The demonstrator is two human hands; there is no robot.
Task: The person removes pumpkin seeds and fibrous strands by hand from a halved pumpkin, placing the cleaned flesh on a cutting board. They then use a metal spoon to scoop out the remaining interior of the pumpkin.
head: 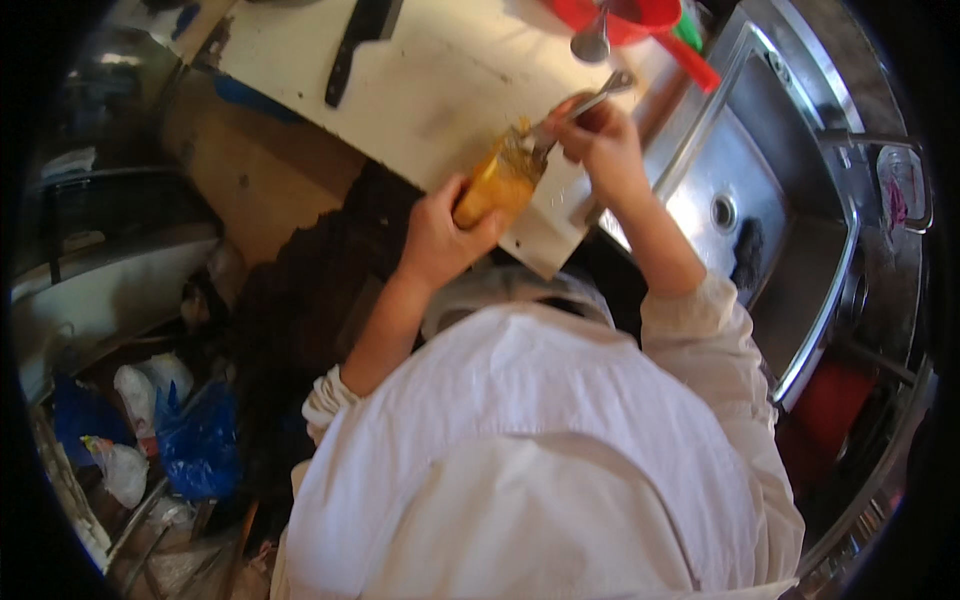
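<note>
My left hand (pixel 446 229) grips a yellow-orange piece of food (pixel 499 187), perhaps squash or fruit, from its lower end. Its upper part looks wet and greyish, and blur hides the detail. In my right hand (pixel 604 146) is a metal utensil (pixel 600 97) with a hole near its handle's end. The utensil's working end meets the upper part of the food; whether it is a spoon or a fork is unclear. Both hands are above the near corner of a white board (pixel 442 82).
A cleaver (pixel 345 67) with a black handle lies on the board's far left. Beyond my right hand are a red plastic vessel (pixel 622 26) with a handle and a round metal utensil head (pixel 591 45). A steel sink (pixel 690 202) adjoins on the right. Blue plastic bags (pixel 196 442) sit low at left.
</note>
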